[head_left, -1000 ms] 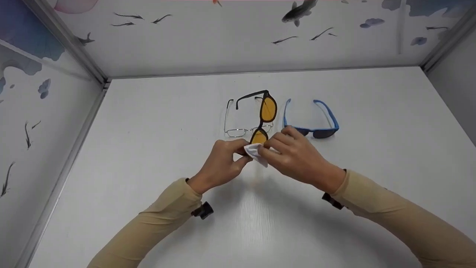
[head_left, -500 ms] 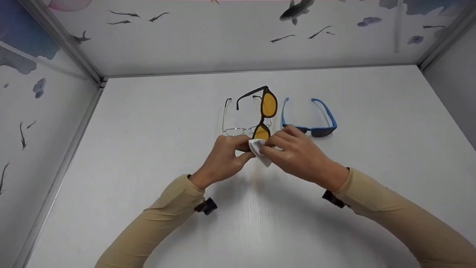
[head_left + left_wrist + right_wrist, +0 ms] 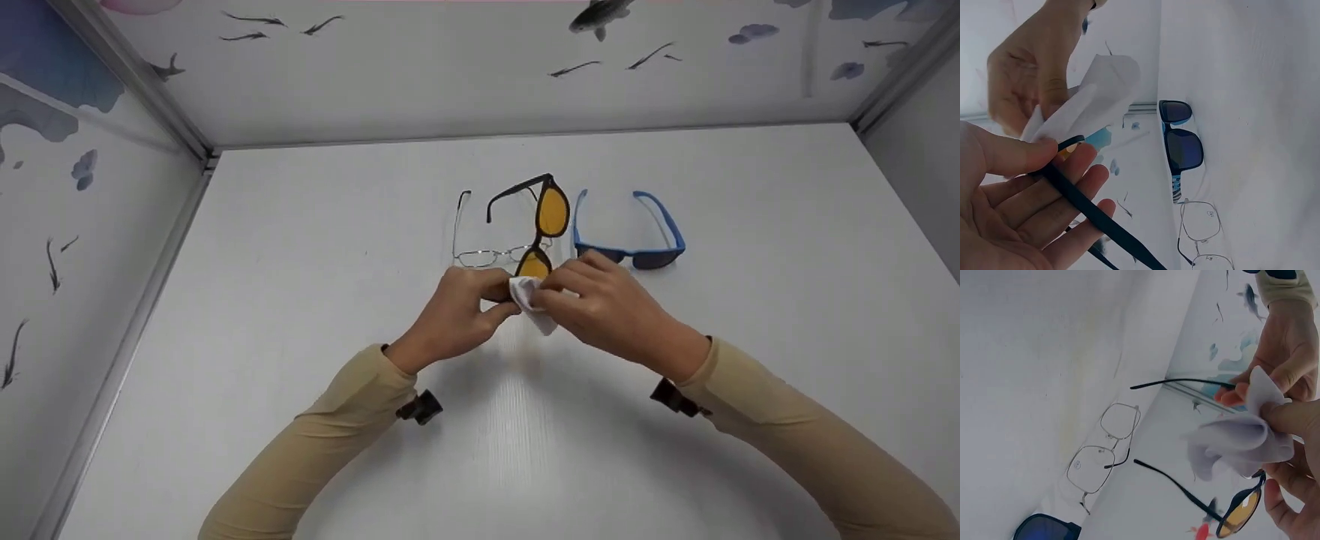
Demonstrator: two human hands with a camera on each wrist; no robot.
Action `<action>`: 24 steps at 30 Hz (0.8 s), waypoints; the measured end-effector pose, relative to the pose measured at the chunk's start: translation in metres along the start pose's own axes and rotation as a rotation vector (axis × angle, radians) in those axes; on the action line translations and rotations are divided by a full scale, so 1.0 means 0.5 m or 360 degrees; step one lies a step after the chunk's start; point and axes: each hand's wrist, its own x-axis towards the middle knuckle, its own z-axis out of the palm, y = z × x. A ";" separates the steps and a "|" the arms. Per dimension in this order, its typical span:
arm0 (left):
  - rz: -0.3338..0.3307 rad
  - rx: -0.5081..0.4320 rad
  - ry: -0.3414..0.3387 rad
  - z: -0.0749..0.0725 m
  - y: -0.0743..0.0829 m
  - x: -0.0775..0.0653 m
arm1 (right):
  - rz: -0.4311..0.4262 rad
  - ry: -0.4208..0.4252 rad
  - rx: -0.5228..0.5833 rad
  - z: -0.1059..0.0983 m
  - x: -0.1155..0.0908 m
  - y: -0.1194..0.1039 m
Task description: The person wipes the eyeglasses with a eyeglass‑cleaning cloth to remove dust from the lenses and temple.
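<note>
Black-framed glasses with orange lenses (image 3: 553, 211) are held up on end above the table. My left hand (image 3: 463, 311) grips them near the lower hinge, and one black temple (image 3: 1103, 216) runs across its fingers in the left wrist view. My right hand (image 3: 615, 315) pinches a white cloth (image 3: 538, 319) against the lower end of the frame. In the right wrist view the cloth (image 3: 1235, 439) hangs bunched and hides part of the glasses. The lower lens is partly covered by the cloth and fingers.
Behind the held glasses, thin silver-rimmed glasses (image 3: 1090, 468) lie with temples unfolded. Blue sunglasses (image 3: 655, 260) with dark lenses stand to their right, near my right hand. White walls with painted fish border the white table (image 3: 300, 225) at the back and sides.
Both hands, with the orange-lensed glasses and the cloth, have shifted slightly to the right. The grip on each thing looks the same, and the other glasses have stayed in place.
</note>
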 end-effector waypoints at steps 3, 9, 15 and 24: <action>-0.0031 -0.0006 -0.0052 0.000 0.003 -0.001 | 0.0139 0.0010 -0.0053 -0.007 -0.009 0.017; -0.0015 0.0014 -0.0107 0.010 0.007 0.004 | 0.0190 0.0099 -0.0019 -0.013 0.008 0.016; 0.0033 -0.0037 -0.0046 0.010 0.002 0.010 | 0.0002 0.0052 0.0098 -0.006 0.005 -0.010; -0.0010 -0.0086 -0.0082 -0.013 -0.005 -0.014 | 0.0413 0.0056 -0.0082 -0.020 -0.050 0.037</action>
